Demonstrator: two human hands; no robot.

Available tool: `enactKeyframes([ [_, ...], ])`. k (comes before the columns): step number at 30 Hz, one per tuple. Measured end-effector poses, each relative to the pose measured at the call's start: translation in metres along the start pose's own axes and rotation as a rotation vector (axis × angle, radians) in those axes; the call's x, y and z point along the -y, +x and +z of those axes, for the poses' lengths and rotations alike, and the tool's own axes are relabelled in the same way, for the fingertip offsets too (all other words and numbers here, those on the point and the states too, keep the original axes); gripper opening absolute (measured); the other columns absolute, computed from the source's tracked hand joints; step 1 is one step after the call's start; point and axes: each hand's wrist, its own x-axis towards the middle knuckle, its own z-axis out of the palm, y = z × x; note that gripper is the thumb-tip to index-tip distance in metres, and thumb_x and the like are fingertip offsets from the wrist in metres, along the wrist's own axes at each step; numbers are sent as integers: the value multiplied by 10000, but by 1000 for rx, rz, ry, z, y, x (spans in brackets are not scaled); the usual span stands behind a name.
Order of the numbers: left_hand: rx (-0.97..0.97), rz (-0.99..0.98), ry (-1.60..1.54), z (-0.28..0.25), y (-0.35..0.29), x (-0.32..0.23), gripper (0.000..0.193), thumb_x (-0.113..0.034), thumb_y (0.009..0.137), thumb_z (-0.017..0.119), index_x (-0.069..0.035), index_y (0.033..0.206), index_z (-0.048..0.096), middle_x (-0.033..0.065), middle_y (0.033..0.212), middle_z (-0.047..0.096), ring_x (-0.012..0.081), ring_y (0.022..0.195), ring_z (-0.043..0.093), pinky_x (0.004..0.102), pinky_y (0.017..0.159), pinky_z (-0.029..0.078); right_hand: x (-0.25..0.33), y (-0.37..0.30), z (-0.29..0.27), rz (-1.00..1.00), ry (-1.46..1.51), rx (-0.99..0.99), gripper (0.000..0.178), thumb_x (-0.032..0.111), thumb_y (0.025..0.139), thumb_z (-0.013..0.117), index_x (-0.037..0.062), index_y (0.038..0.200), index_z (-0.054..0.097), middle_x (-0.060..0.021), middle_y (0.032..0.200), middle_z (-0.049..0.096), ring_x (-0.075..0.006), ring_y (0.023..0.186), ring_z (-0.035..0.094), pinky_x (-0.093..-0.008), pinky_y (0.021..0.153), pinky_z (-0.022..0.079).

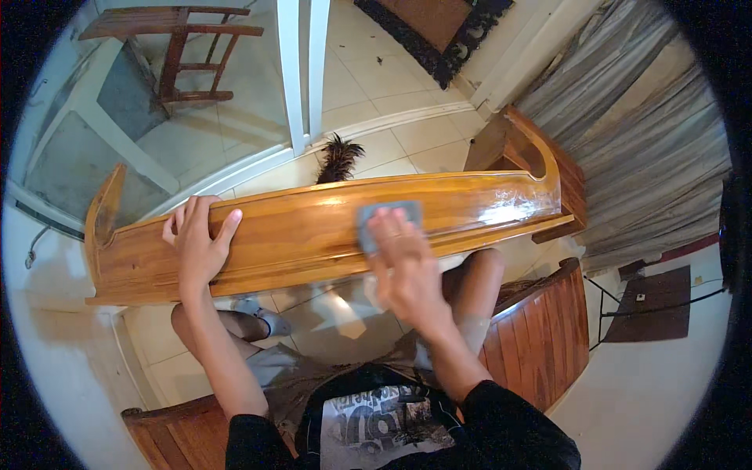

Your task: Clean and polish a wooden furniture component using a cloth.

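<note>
A long varnished wooden shelf-like piece (290, 235) with curved end brackets stretches across in front of me, above my knees. On its left part lies my left hand (201, 243), the fingers spread near the far edge and the thumb held apart. My right hand (403, 262), slightly blurred, presses a flat grey-blue pad (415, 213) onto the glossy face just right of the middle. Whether the pad is a cloth or a sponge I cannot tell. Its underside is hidden against the wood.
A slatted wooden bench (540, 337) is under me. A dark feather duster (340, 159) shows beyond the far edge. Glass sliding doors (301, 78) stand at far left, with a wooden chair (188, 59) behind them. A grey curtain (634, 133) hangs at right, and a dark-bordered mat (446, 39) lies farther off.
</note>
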Motion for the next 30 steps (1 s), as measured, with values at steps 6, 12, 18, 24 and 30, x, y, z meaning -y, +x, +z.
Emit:
enactKeyframes([
  [6,13,-12,1,-4,1,-1,392,-448,949,673,-122,1163,635,60,1160,625,255,1239,514,463,1121,223,-8,13,-23,-67,297,163,354,94,813,684,6,1150,743,-149,1194,739,-322,1195,674,-494,1084,471],
  [12,-12,-4,-54,1,-1,3,420,-477,934,684,-116,1143,633,62,1180,628,274,1249,509,494,1137,213,-58,8,-47,252,73,-44,350,79,915,660,-3,1254,693,-185,1257,707,-353,1248,638,-471,1111,451],
  [18,12,-46,-45,-1,1,0,399,-473,932,689,-122,1115,641,54,1182,631,266,1247,509,480,1138,203,-10,15,8,-33,-29,-35,508,69,879,675,22,1382,619,-166,1439,600,-374,1369,533,-477,1148,409],
  [24,12,-37,-83,-3,-1,1,417,-481,920,698,-117,1116,646,54,1192,637,265,1248,508,479,1127,206,2,12,-7,-84,228,167,418,41,885,681,21,1302,663,-155,1385,642,-351,1337,570,-489,1136,428],
  [30,13,-46,-58,1,0,5,428,-492,921,690,-119,1126,641,58,1200,635,274,1255,503,487,1127,204,-27,43,-1,245,-333,-100,343,103,967,625,-32,1281,652,-248,1290,669,-442,1270,570,-548,1093,402],
])
